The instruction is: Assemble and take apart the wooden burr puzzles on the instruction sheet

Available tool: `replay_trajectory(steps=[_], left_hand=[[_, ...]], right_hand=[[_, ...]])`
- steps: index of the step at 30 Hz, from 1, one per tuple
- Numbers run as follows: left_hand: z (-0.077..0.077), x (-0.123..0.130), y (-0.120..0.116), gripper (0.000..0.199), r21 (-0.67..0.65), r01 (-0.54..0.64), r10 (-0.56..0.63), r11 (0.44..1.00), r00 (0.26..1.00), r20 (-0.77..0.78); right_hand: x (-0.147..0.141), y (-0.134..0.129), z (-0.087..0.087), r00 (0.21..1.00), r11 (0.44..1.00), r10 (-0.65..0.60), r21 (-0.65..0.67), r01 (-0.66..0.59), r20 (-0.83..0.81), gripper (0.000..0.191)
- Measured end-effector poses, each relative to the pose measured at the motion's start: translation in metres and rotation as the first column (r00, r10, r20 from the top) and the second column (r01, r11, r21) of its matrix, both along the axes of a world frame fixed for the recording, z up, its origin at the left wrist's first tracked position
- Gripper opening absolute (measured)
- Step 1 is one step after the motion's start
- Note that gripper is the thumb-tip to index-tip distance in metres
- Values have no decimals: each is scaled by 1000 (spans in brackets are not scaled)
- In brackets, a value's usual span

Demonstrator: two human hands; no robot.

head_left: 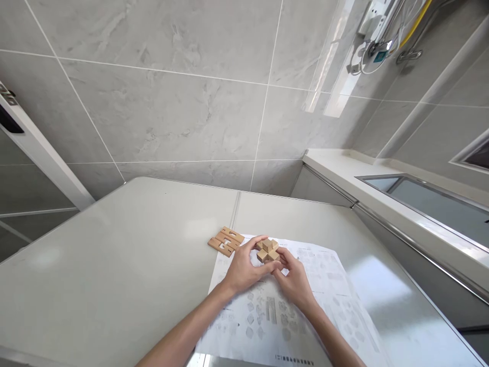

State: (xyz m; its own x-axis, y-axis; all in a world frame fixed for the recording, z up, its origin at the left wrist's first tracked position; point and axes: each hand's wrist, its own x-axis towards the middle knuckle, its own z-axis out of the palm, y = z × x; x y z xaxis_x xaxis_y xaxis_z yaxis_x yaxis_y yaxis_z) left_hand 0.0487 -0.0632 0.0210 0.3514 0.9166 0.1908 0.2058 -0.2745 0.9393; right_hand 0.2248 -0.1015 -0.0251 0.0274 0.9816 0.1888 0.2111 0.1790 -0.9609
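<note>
A wooden burr puzzle [268, 250] of interlocking pale blocks is held just above a printed sheet. My left hand [248, 265] grips its left and near sides, with the fingers curled round it. From the right, my right hand [292, 272] closes on the same puzzle, fingertips against its side. Beneath both hands lies the large white instruction sheet [267, 331] with grey diagrams. Left of the puzzle, flat brown wooden pieces with cut-outs [226, 241] lie side by side, partly over the sheet's corner.
The white table [133, 275] has a seam running back from the middle. Behind it rises a grey tiled wall [171, 112]. To the right is a white counter with an inset sink [431, 199]. Cables and a socket [376, 30] hang at upper right; a door frame [42, 148] stands left.
</note>
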Motion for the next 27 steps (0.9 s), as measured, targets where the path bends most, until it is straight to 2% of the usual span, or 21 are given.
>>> replay_trajectory(steps=[3,8,11,19,27], left_hand=[[0,-1,1,57,-18,41,-41,999,999,19],[-4,-6,8,56,-62,149,-142,987,985,97],[-5,-7,10,57,-82,191,-178,978,973,146],[-4,-9,13,61,-95,159,-142,983,976,165],[-1,-12,13,60,-75,174,-163,982,978,134]], right_hand=[[-1,-1,0,999,1000,-17,19,16,34,15],[-1,-1,5,999,999,53,-5,-53,-6,37],[1,-1,8,994,994,104,-27,-105,-39,42],[12,-1,20,985,988,154,-12,-155,-81,38],[9,-6,23,976,977,210,-20,-211,-50,45]])
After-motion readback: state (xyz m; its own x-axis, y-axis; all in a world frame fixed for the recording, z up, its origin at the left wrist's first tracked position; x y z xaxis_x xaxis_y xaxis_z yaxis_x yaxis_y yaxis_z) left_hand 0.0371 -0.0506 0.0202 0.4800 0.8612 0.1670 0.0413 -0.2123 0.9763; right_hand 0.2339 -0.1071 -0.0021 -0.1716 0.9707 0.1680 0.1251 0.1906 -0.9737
